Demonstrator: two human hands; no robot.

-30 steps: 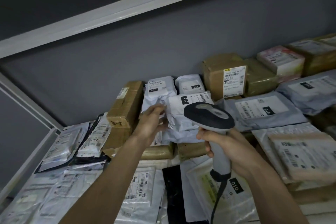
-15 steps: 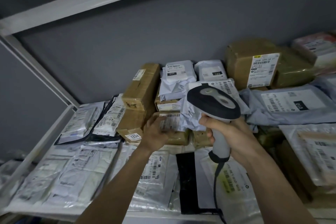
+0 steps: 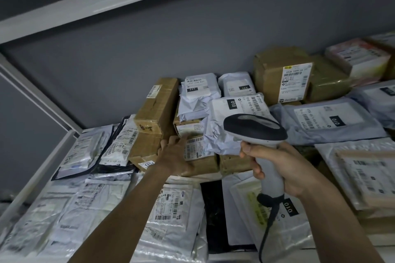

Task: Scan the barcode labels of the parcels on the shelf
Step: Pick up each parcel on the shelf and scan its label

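Fingers (image 3: 249,151) of the right hand (image 3: 284,168) are clenched round the grey handle of the barcode scanner (image 3: 255,129), low and right of centre in the frame, its cable (image 3: 267,226) trailing down to the bottom edge. That pistol grip likely keeps the dark head aimed forward over the parcels, ready for a trigger press; the wrist is bent up and the forearm rises from the lower right corner.

Further in, the left hand (image 3: 174,156) reaches from the lower centre, arm nearly straight, palm down. Its fingers lie fairly straight against the brown box (image 3: 201,162) that carries a white label (image 3: 193,147), at the middle of the frame. Whether they grip or only press I cannot tell; the purpose seems to be steadying or turning the label toward the scanner.

Beyond, a crumpled white bag (image 3: 233,113) marked 010 rests on that box, just ahead of the scanner head. Flat plastic mailers (image 3: 171,211) cover the shelf (image 3: 40,168) in the lower left, and taped cartons (image 3: 282,79) stand against the grey wall at upper right.
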